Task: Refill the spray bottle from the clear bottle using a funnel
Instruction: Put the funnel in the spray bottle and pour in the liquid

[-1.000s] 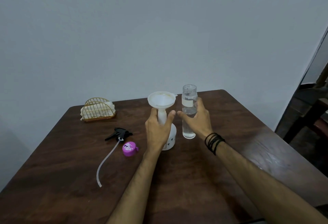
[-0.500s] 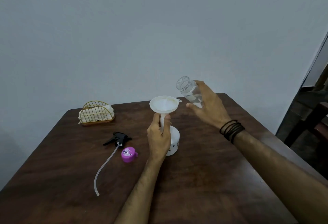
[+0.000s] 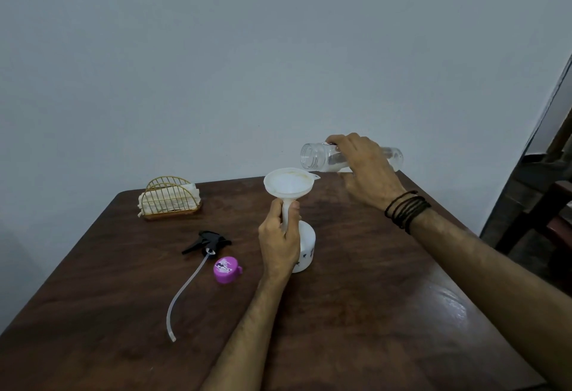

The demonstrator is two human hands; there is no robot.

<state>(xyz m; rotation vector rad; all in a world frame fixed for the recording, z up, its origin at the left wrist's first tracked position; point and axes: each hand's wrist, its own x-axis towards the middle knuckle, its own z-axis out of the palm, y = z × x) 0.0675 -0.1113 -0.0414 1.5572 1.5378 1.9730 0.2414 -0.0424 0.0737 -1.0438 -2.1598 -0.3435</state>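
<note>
My right hand [image 3: 365, 170] grips the clear plastic bottle [image 3: 322, 157] near-horizontal — mouth just right of, above the white plastic funnel [image 3: 289, 183]; my left hand [image 3: 280, 235] grips its stem.

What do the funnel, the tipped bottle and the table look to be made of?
Funnel: probably plastic, matte and milky white, letting some light through.
Clear bottle: see-through with a threaded mouth; plastic or glass, cannot tell.
Table: apparently dark brown wood, polished, with glare near its right edge.
</note>
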